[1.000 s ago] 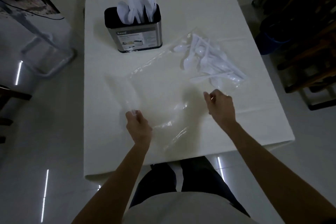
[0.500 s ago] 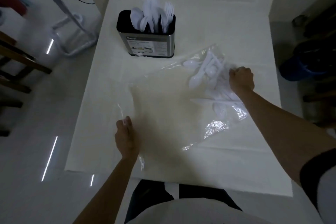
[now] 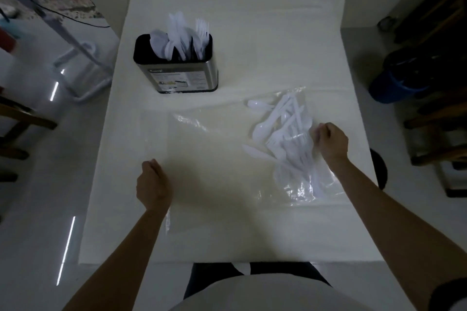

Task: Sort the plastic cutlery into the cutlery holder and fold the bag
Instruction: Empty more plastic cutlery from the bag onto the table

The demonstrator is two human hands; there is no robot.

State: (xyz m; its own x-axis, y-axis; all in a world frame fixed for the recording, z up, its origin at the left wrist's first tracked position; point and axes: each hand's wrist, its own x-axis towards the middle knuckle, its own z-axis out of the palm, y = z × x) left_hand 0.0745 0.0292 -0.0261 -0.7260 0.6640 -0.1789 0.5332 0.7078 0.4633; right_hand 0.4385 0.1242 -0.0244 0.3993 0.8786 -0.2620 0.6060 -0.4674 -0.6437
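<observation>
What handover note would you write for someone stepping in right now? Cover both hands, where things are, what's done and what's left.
Hands: left hand grips the left edge of the clear bag; right hand grips its right end at the loose cutlery.
Things: the bag lies spread on the table, with the cutlery holder behind it.
Done: some cutlery already stands in the holder.
Left: sort the heap in the bag, then fold the bag.
</observation>
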